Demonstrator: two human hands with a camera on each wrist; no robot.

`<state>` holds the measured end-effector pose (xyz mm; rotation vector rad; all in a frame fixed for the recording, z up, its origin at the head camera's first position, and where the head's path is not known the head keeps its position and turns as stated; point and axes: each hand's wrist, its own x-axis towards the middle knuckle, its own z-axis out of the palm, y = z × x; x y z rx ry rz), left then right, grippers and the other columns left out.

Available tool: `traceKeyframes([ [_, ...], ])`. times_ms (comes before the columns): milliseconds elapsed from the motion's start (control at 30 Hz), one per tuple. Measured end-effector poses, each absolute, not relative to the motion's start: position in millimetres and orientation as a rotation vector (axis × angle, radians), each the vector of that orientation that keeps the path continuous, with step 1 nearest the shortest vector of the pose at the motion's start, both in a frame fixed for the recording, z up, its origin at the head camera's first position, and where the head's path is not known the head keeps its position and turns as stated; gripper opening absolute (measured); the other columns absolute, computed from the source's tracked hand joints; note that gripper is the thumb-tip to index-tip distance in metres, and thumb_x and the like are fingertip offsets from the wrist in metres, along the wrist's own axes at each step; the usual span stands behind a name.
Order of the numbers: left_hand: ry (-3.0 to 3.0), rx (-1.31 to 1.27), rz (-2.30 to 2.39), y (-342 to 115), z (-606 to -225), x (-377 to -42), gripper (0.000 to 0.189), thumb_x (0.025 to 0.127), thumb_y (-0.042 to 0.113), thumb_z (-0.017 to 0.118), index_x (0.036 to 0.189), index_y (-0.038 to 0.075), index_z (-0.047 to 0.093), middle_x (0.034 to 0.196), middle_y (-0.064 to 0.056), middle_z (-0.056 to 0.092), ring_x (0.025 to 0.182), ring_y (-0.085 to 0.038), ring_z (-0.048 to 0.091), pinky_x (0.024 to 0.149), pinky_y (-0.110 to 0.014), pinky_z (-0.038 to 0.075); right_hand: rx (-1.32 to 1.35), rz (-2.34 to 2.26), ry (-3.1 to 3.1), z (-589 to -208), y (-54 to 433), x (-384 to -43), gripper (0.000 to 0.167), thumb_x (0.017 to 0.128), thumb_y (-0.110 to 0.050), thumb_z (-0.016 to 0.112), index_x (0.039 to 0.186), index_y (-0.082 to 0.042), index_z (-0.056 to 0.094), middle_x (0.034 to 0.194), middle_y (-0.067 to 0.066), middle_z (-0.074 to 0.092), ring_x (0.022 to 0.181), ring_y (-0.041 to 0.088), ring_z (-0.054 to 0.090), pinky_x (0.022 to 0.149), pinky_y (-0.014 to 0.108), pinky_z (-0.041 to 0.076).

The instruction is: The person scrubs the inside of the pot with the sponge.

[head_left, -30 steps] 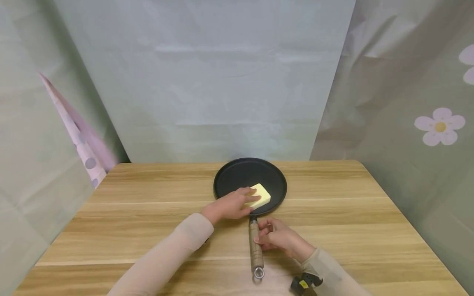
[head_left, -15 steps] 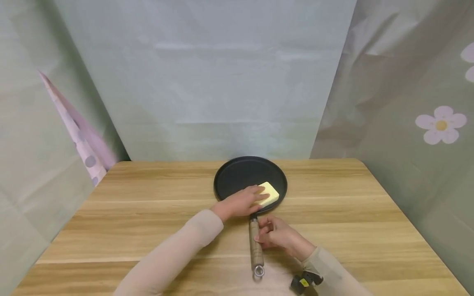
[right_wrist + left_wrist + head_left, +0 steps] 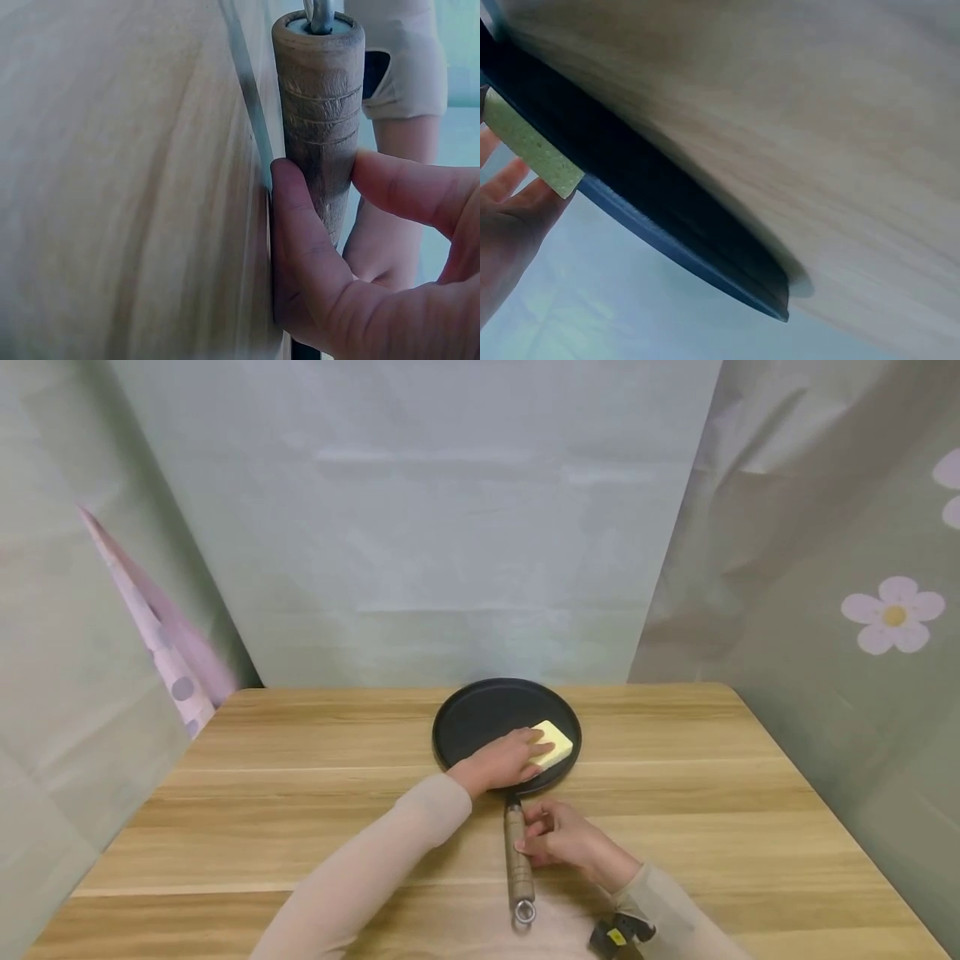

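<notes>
A flat black frying pan (image 3: 480, 718) lies at the back middle of the table, its wooden handle (image 3: 519, 860) pointing toward me. On the right part of the pan surface sits a pale yellow sponge (image 3: 555, 745). My left hand (image 3: 501, 762) holds it from the left, fingers spread over its top and thumb at the near edge. In the left wrist view, the sponge (image 3: 532, 146) is flat against the pan (image 3: 682, 217). My right hand (image 3: 570, 842) pinches the handle between thumb and fingers; the right wrist view shows the worn handle end (image 3: 319, 90) between them.
The wood-grain table (image 3: 697, 810) spreads on both sides of the pan. Pale cloth sheets (image 3: 450, 527) hang behind and beside it. A metal hanging ring (image 3: 524, 912) ends the handle. A black wrist device (image 3: 621, 935) is strapped at my right sleeve.
My left hand has slid the sponge to the right over the pan, and then slightly away from me. The right hand and the pan have stayed in place.
</notes>
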<state>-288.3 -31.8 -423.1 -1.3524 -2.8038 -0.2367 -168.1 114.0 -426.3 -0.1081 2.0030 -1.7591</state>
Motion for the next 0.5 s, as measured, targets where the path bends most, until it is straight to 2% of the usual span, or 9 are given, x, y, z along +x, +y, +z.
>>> traceKeyframes([
  [300, -2.870, -1.261, -0.170, -19, -418, -297, 0.046, 0.098, 0.025, 0.057, 0.142, 0.013, 0.049, 0.146, -0.015, 0.043, 0.135, -0.031, 0.039, 0.111, -0.040, 0.032, -0.123, -1.762, 2.008, -426, 114, -168, 0.041, 0.080, 0.006, 0.068, 0.114, 0.011, 0.046, 0.091, 0.014, 0.053, 0.073, 0.019, 0.059, 0.070, 0.034, 0.058],
  [500, -2.919, -1.199, -0.153, -12, -417, -303, 0.046, 0.099, 0.026, 0.055, 0.142, 0.014, 0.049, 0.147, -0.015, 0.042, 0.135, -0.035, 0.039, 0.111, -0.042, 0.033, -0.131, -1.758, 2.013, -426, 114, -169, 0.041, 0.079, 0.006, 0.068, 0.113, 0.011, 0.046, 0.090, 0.014, 0.053, 0.072, 0.018, 0.059, 0.070, 0.034, 0.058],
])
